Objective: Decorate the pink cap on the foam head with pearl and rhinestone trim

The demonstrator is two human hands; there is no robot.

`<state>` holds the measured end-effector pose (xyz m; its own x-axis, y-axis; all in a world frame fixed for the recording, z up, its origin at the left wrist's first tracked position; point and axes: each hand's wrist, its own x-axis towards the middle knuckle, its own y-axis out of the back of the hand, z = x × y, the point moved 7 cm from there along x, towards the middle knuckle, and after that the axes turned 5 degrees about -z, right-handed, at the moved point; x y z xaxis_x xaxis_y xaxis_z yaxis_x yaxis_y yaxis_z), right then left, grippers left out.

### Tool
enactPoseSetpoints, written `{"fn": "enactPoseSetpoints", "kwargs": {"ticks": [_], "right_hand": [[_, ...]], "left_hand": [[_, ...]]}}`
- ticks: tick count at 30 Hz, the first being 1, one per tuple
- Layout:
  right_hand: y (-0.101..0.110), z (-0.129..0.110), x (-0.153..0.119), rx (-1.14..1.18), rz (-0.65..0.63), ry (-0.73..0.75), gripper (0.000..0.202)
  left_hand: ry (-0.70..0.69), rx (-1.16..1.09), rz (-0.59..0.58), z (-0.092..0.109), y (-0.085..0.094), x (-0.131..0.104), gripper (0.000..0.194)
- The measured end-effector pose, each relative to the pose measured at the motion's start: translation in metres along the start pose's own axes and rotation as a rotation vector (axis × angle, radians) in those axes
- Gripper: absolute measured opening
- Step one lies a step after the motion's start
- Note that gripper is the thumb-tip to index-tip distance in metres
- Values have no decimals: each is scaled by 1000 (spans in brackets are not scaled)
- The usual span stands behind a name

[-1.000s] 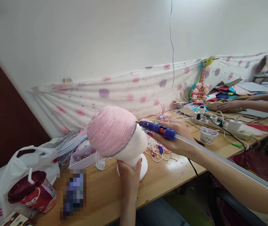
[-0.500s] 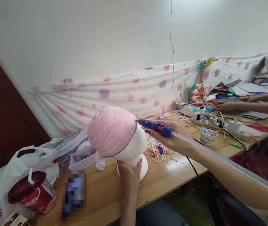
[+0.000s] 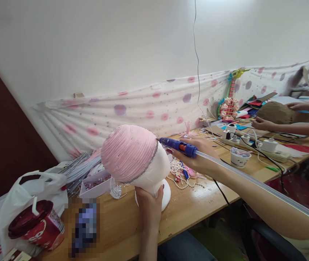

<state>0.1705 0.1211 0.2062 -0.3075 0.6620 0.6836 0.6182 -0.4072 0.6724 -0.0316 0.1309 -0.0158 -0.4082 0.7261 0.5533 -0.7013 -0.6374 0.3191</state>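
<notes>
My left hand is wrapped round the neck of a white foam mannequin head, which tilts on its round base. Pink strands cover the crown like a cap, edged by a thin silvery trim. In my right hand is a blue hot glue gun, with a long clear glue stick trailing from its back along my forearm. The nozzle is at the cap's edge by the trim; I cannot tell whether it touches. White bead strings lie behind the head.
At left stand a red lidded cup, a white plastic bag and a box of beads. Rightward are a paper cup and a power strip with cables. Another person's hands hold a brown rounded piece.
My hands, the mannequin head and the glue gun stay almost in place. At the far right, the other person's hands have lifted a brown rounded piece into view.
</notes>
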Motion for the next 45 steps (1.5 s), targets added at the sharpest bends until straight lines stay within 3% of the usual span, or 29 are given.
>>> {"fn": "enactPoseSetpoints", "kwargs": {"ticks": [12,18,23,32,39,45], "right_hand": [[-5,6,3,31,-19,29,46],[-6,4,-1,57,-76,47,29],[-6,3,-2,57,-93,70,26],[6,-4,-2,48,-43,107,46],[11,-14,-4,69,-73,135,44],[10,-4,-6,209,-69,28,44]], "left_hand": [[-23,14,18,2,2,0,73],[-30,3,34,0,1,0,76],[-30,-2,28,1,2,0,74],[-31,-1,8,1,0,1,73],[-27,6,10,1,1,1,75],[-27,-1,20,1,1,0,75]]}}
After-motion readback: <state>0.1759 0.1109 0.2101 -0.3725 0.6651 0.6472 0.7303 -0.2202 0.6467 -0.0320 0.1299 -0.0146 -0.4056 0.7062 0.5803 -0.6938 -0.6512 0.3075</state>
